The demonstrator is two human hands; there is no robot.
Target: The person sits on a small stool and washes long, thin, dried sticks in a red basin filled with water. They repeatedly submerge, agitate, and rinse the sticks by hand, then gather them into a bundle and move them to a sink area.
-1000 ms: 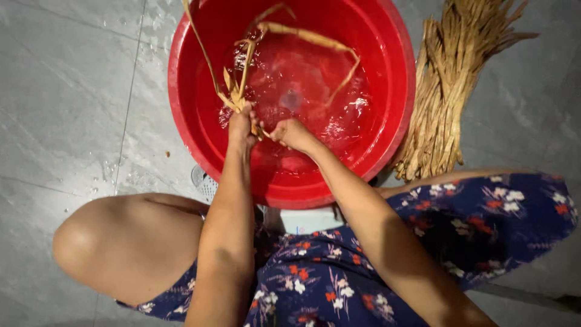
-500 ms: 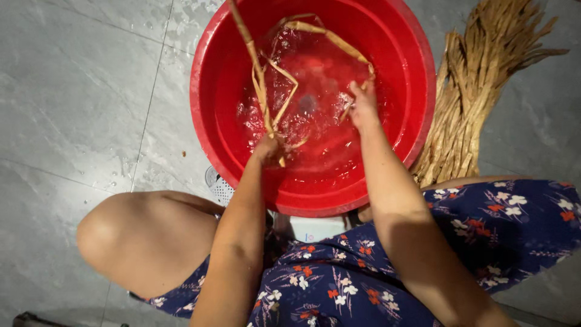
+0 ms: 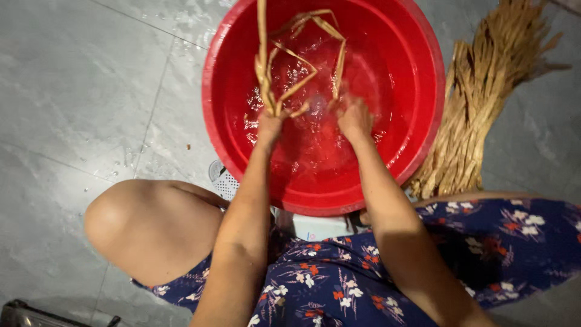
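Observation:
A big red basin (image 3: 423, 127) with water in it stands on the grey tiled floor in front of me. Long tan dried leaf strips (image 3: 284, 66) loop up out of the water. My left hand (image 3: 269, 124) grips the strips near their lower end, over the water. My right hand (image 3: 354, 118) is blurred, closed around the other end of the strips just above the water surface. Both forearms reach forward over the basin's near rim.
A thick bundle of dried tan strips (image 3: 478, 115) lies on the floor right of the basin. My bare left knee (image 3: 139, 224) and floral dark-blue dress (image 3: 375, 278) fill the foreground. A small round floor drain (image 3: 223, 178) sits by the basin's near left.
My hands parted from one spot, then came closer again at the basin's middle. The strips swung in the water, which is splashing.

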